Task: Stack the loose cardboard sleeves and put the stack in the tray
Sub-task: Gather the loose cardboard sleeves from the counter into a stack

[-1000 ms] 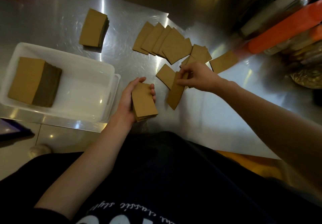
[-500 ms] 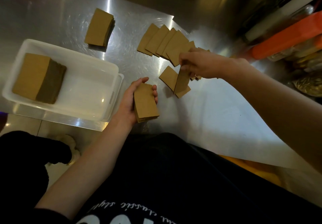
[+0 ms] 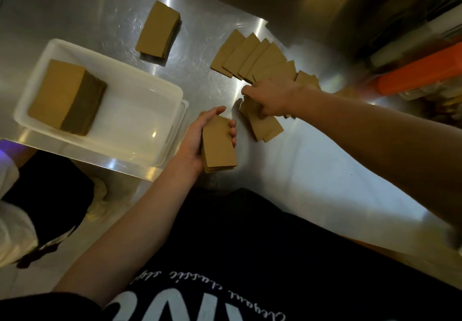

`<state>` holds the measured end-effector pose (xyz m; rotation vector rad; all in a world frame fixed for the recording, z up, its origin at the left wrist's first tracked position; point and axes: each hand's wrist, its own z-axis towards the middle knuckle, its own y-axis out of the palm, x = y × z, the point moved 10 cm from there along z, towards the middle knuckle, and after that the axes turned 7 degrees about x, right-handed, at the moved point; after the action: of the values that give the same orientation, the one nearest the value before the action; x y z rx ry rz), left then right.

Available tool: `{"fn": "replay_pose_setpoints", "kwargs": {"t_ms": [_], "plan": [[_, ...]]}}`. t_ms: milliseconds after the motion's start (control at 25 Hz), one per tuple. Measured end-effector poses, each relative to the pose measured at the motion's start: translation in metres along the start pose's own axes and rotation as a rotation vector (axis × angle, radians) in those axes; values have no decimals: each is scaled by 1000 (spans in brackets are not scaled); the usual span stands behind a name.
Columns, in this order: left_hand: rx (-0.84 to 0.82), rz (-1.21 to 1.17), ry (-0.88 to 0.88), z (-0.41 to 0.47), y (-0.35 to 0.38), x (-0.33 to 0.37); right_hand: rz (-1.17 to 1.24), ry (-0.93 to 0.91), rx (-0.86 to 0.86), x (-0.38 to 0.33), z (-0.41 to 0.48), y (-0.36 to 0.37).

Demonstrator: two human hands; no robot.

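My left hand [image 3: 197, 138] grips a small stack of brown cardboard sleeves [image 3: 218, 144] just above the steel table, right of the white tray [image 3: 140, 118]. My right hand [image 3: 271, 98] lies over a few loose sleeves [image 3: 265, 127] on the table, with its fingers curled on them. Behind it, several more sleeves [image 3: 252, 57] are fanned out flat. A tall stack of sleeves [image 3: 66, 95] sits in the left part of the tray. Another stack [image 3: 157, 29] stands on the table behind the tray.
The steel table [image 3: 312, 160] ends near my body at the bottom. Orange and pale containers [image 3: 420, 73] crowd the far right. A steel wall rises at the back. Another person's dark and white clothing [image 3: 30, 210] shows at the lower left.
My right hand has come down from holding a sleeve upright to lying over the loose sleeves near my left hand. My left hand with its stack has stayed in place.
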<state>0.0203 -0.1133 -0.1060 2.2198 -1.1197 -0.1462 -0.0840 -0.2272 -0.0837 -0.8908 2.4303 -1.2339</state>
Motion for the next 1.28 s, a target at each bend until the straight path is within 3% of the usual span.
{"fn": "replay_pose_setpoints", "kwargs": {"t_ms": [200,560,680,840,920,1080,1280], "plan": [[24,17,6,-2,0,4,-159,-20,41,-8,15,9],[19,40,13,1,0,4,8,77,86,8,-2,22],[6,39,13,2,1,3,192,178,105,17,-16,34],[-2,37,16,3,0,2,709,306,96,29,-39,58],[0,38,21,3,-2,1,793,296,70,31,-45,60],[1,45,21,3,-2,-1,671,220,-25,24,-45,66],[-1,37,26,1,-2,1,651,310,148,23,-38,60]]}}
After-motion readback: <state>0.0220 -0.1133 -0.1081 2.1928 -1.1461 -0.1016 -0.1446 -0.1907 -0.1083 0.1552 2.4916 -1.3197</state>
